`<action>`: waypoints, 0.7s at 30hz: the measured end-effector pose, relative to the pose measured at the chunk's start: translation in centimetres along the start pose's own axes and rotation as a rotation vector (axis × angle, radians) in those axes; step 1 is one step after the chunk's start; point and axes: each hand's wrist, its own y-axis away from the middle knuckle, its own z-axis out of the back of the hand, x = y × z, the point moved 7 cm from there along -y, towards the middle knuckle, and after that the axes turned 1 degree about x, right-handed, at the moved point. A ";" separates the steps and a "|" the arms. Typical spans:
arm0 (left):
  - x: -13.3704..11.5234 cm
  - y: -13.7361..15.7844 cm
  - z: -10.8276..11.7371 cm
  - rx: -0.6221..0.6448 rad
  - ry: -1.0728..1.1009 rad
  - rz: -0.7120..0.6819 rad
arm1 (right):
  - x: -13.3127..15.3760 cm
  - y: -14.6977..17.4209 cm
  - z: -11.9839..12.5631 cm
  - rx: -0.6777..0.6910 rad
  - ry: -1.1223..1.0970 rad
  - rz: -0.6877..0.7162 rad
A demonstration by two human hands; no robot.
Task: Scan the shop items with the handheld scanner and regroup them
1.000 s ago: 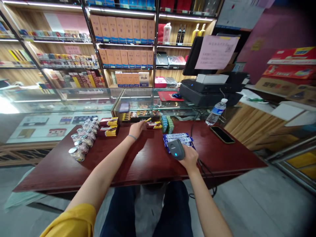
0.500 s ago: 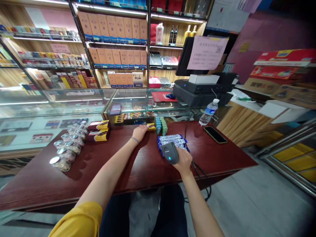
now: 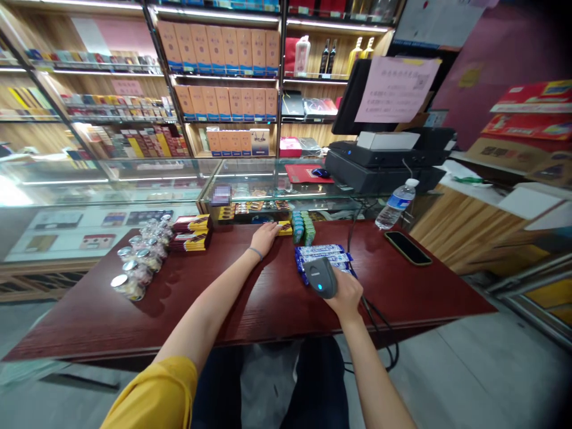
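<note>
My right hand [image 3: 348, 292] is closed round the handle of a dark grey barcode scanner [image 3: 320, 279], which has a small blue light on. Beneath and behind the scanner lie several blue-and-white wrapped bars [image 3: 326, 251]. On the far side of the table, my left hand [image 3: 264, 237] has its fingers closed on the left end of a yellow-and-brown snack packet [image 3: 285, 227]; its fingertips are partly hidden. Just right of that packet stand two rows of small blue and green packs [image 3: 302, 229].
Several glass jars with silver lids [image 3: 139, 262] and stacked yellow-and-maroon packets [image 3: 191, 232] stand on the left of the table [image 3: 250, 316]. A water bottle [image 3: 397, 204] and phone [image 3: 407, 248] sit at right. A black cable [image 3: 379, 319] hangs over the front edge.
The camera view has turned slightly left, so everything sits further right in the picture. Both hands keep nearly the same places over the table, with their holds unchanged.
</note>
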 end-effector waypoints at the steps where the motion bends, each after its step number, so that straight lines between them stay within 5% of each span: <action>1: 0.4 0.6 0.6 -0.021 -0.010 0.005 | -0.1 0.1 0.0 -0.005 0.017 -0.004; 13: 11.9 14.9 13.4 -0.139 -0.232 0.260 | -0.5 0.7 -0.5 -0.030 0.114 0.055; 21: 16.3 19.4 14.9 -0.102 -0.318 0.383 | 0.0 0.6 -0.5 -0.059 0.163 0.109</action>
